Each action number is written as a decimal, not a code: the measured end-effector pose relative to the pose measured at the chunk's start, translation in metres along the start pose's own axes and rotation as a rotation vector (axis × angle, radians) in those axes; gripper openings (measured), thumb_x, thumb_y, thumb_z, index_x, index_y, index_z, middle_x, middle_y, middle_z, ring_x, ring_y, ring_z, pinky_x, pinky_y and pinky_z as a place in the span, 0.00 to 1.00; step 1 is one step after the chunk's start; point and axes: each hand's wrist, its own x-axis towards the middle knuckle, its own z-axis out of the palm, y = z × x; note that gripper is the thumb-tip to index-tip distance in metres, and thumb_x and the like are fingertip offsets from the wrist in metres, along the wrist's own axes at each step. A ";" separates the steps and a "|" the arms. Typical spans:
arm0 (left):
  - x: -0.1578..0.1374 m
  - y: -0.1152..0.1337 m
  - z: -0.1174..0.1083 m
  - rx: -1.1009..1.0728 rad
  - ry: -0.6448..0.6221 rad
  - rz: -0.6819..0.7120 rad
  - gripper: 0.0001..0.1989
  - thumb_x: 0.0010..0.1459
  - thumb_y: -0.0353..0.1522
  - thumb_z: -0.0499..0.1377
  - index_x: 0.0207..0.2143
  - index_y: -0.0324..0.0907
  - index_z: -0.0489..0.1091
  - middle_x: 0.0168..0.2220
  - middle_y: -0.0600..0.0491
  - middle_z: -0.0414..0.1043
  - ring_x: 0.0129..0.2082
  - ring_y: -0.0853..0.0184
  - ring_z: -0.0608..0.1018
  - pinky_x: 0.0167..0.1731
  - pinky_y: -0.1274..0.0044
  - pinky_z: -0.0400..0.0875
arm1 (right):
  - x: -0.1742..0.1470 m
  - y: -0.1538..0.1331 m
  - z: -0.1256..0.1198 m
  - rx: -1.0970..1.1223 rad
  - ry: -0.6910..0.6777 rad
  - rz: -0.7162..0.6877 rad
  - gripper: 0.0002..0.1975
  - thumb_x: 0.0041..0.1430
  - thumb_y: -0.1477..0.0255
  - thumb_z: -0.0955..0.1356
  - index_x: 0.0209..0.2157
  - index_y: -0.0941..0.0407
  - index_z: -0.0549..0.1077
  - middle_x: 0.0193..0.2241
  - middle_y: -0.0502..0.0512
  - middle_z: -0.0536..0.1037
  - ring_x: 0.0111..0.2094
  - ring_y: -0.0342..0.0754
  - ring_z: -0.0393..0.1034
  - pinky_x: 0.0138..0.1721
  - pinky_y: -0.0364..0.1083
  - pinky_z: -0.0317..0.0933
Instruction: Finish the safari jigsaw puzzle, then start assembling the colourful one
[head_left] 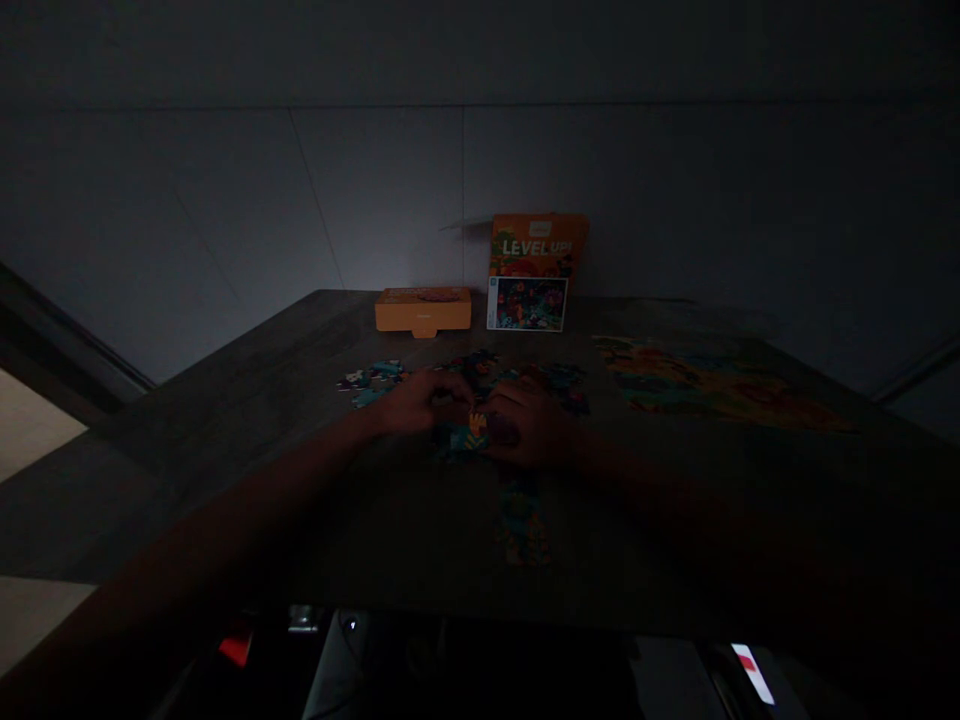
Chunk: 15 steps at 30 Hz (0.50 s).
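In dim light, my left hand (421, 398) and my right hand (529, 425) come together over jigsaw puzzle pieces on the table. The fingers of my left hand curl inward, their tips close to those of my right hand; what they hold is too dark to make out. Beneath my right hand, its fingers bent around the edge, is a puzzle piece (502, 428) with a purple patch. Joined teal and orange pieces (471, 436) show between the hands. Nearer to me lies a strip of puzzle pieces (521, 525). More loose pieces (375, 375) lie left of my left hand.
An orange box (422, 312) lies at the back of the table (247, 400). Beside it an orange "LEVEL UP!" box (536, 245) stands with a picture card (526, 304) in front. A colourful puzzle sheet (712, 385) lies right. A lit screen (752, 673) shows below the front edge.
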 end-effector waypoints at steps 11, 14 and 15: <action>0.001 0.000 0.001 -0.054 -0.044 -0.044 0.08 0.56 0.33 0.59 0.34 0.39 0.74 0.33 0.51 0.76 0.31 0.67 0.75 0.31 0.76 0.68 | -0.001 0.001 0.002 -0.017 -0.002 -0.035 0.19 0.55 0.57 0.69 0.41 0.58 0.70 0.37 0.60 0.73 0.40 0.54 0.67 0.43 0.52 0.57; 0.001 0.001 0.001 -0.064 -0.049 -0.032 0.06 0.56 0.32 0.58 0.34 0.39 0.73 0.32 0.51 0.76 0.31 0.67 0.75 0.31 0.77 0.68 | 0.000 0.001 0.001 -0.009 0.001 -0.035 0.20 0.56 0.57 0.69 0.41 0.58 0.71 0.37 0.60 0.73 0.39 0.54 0.67 0.42 0.52 0.56; 0.001 0.000 0.001 -0.067 -0.050 -0.035 0.06 0.56 0.32 0.58 0.34 0.39 0.73 0.32 0.51 0.76 0.31 0.67 0.75 0.31 0.77 0.68 | 0.000 0.000 0.001 -0.004 0.001 -0.037 0.20 0.56 0.56 0.68 0.40 0.58 0.71 0.37 0.60 0.73 0.39 0.53 0.67 0.42 0.52 0.56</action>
